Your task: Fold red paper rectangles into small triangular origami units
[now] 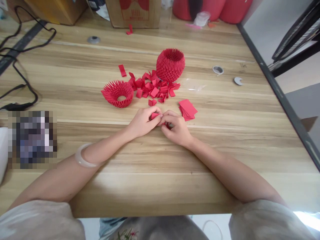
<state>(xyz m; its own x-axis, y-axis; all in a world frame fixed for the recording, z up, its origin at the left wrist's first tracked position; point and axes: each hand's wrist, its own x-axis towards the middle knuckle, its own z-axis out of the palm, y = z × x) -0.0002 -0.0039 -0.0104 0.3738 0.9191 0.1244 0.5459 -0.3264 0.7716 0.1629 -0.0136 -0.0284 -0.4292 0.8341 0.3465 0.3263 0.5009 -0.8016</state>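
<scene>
My left hand point(145, 120) and my right hand point(175, 128) meet over the wooden table, fingers closed on a small red paper piece point(154, 116) between them. Part of that paper is hidden by my fingers. Just right of my right hand lies a stack of red paper slips point(187, 109). Beyond my hands is a loose pile of folded red paper pieces point(154, 90). A low, spiky red paper bowl point(118, 94) stands left of the pile. At the pile's back right edge stands a taller, rounded red paper vase point(171, 65), open at the top.
Cardboard boxes point(135, 20) and red containers point(200, 10) line the back. A black cable point(27, 83) runs along the left side. Two round grommets point(218, 70) point(93, 39) sit in the tabletop, and a grey cap point(238, 81) lies at right.
</scene>
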